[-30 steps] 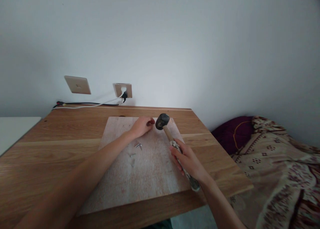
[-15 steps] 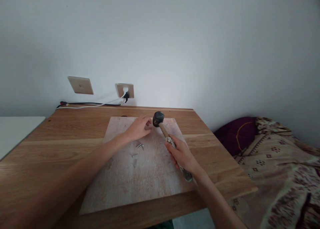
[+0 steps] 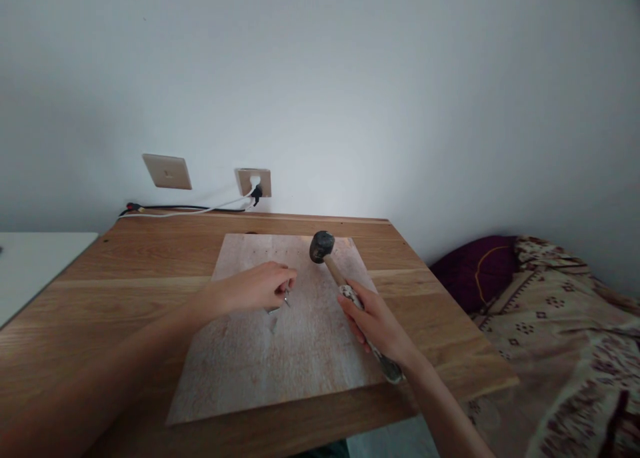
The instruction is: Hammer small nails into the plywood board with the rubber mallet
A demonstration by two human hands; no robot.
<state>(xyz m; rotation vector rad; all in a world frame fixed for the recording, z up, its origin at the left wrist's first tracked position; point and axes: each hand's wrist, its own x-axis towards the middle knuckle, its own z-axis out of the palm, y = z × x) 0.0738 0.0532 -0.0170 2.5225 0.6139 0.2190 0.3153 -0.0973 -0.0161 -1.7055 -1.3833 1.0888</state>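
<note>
My right hand [image 3: 373, 318] is wrapped around the handle of a mallet [image 3: 323, 247]. Its dark, rounded head hangs over the far right part of a pale wooden board [image 3: 250, 371], and the handle slopes back toward me. Over the middle of that board, my left hand [image 3: 275, 285] has thumb and fingers pinched together on a nail [image 3: 287, 303], whose lower part shows beneath the fingertips. More loose metal nails lie beside and partly under this hand. Several small dark dots run in a row along the board's far side; whether they are nail heads or holes is unclear.
The board rests on a wooden table [image 3: 125, 298] against a white wall. Cables [image 3: 200, 211] run along the table's back edge to a wall socket [image 3: 253, 182]. A white surface [image 3: 40, 265] is at left. Patterned bedding [image 3: 545, 331] and a purple cushion [image 3: 470, 271] lie at right.
My left hand has come back toward me from the board's far side, down to the loose nails, and pinched. The mallet has shifted slightly nearer, still in my right hand.
</note>
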